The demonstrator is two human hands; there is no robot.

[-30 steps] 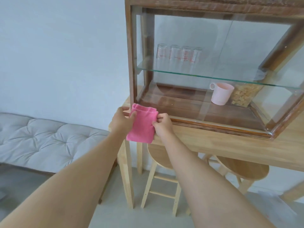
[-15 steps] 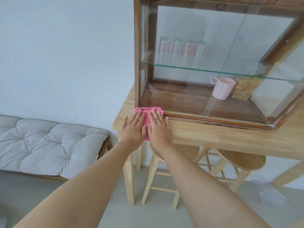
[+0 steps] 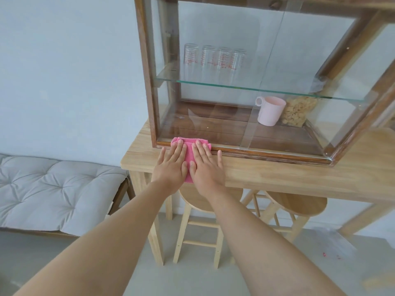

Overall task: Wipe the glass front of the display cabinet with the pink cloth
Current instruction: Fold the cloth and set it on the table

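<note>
The pink cloth (image 3: 189, 152) lies folded on the wooden table (image 3: 277, 178), its far edge against the bottom rail of the display cabinet (image 3: 147, 71) at the front left corner. My left hand (image 3: 171, 165) and my right hand (image 3: 206, 165) rest flat on the cloth side by side, fingers stretched out, pressing it down. Only a strip of the cloth shows between and beyond my fingers. The glass front (image 3: 213, 120) rises just behind my fingertips.
Inside the cabinet, several drinking glasses (image 3: 213, 58) stand on a glass shelf, with a pink mug (image 3: 269, 111) and a jar of cereal (image 3: 298, 111) below. Wooden stools (image 3: 198, 221) stand under the table. A grey cushioned bench (image 3: 53, 189) is at the left.
A second ago both hands held the cloth up by its sides in front of the cabinet corner. They have since laid it on the table and flattened onto it.
</note>
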